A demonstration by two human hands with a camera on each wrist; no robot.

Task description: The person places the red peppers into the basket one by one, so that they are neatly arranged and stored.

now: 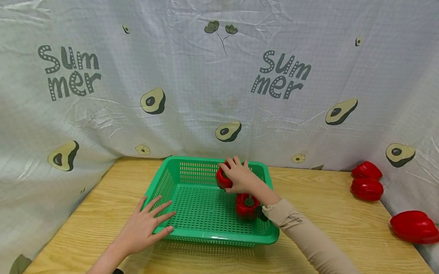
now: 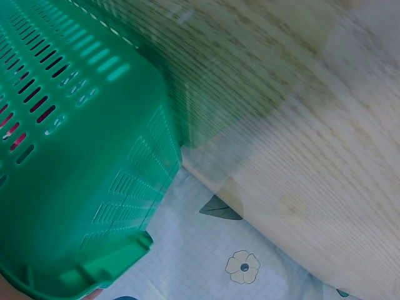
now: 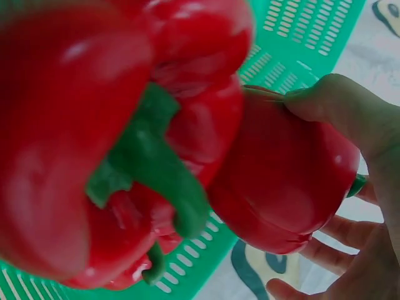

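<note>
A green plastic basket (image 1: 197,234) with slotted walls sits on the wooden table. My right hand (image 1: 241,179) reaches in toward its back wall and grips a red bell pepper (image 1: 222,180); the right wrist view shows the thumb over the held bell pepper (image 3: 281,169). Nearer the front, under my right wrist, another red bell pepper (image 1: 246,207) lies in the basket with its green stem facing up. Resting at the basket's front left corner, my left hand (image 1: 142,227) has its fingers spread and straight across the rim. Most of that hand is hidden in the left wrist view.
Along the table's right edge lie more red bell peppers: two close together at the back (image 1: 367,170) (image 1: 367,189) and one bell pepper (image 1: 415,227) further forward. A white printed sheet (image 1: 193,67) hangs behind the table and at both sides.
</note>
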